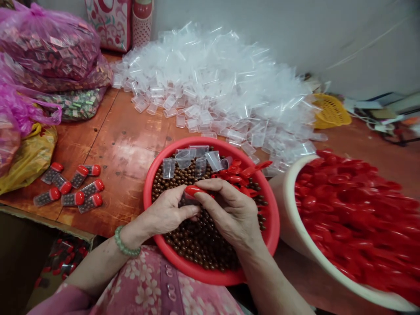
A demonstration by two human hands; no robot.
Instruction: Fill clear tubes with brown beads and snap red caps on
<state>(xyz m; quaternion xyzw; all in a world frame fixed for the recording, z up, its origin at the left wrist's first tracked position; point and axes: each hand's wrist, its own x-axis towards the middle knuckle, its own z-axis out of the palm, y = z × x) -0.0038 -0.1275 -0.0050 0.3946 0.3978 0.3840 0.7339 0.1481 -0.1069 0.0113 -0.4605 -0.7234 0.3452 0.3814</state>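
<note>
Over a red basin (152, 181) of small brown balls (200, 245), my left hand (170, 212) is closed around a clear plastic cup (187, 200). Thumb and fingers of my right hand (231, 210) pinch a red plastic cap (194, 190) at the cup's mouth. Fingers partly hide both pieces, so I cannot tell how firmly the cap sits. Several loose clear cups (169, 168) lie on the balls at the basin's far side. Beside them are red plastic caps with spoon-like handles (238, 177).
Behind the basin is a big heap of clear cups (210, 83). A white tub (292, 210) full of red pieces (354, 218) stands right. Several filled, capped cups (78, 177) lie left, near pink bags (62, 48) and a yellow bag (33, 157). More capped cups (62, 258) sit below the table edge.
</note>
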